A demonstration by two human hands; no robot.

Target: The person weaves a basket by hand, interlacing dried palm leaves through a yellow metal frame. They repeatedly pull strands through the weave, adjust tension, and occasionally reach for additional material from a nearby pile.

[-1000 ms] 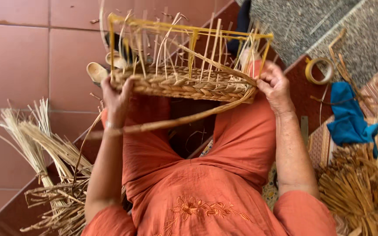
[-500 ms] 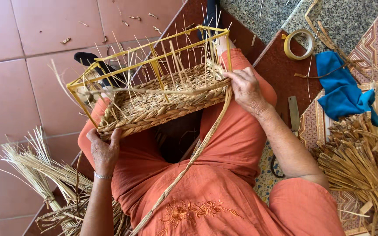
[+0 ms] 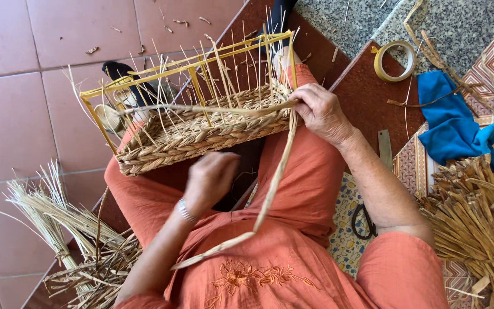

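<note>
Braided straw basket (image 3: 201, 134) on yellow frame, right hand (image 3: 318, 111) pinching flat strand (image 3: 270, 194)

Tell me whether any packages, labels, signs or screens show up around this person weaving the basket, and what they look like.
None in view: no package, label, sign or screen.
Closest thing: a roll of tape, a yellowish ring lying flat on the dark red floor near the blue cloth.
The rest is a half-woven basket on a yellow frame, and bundles of straw.
</note>
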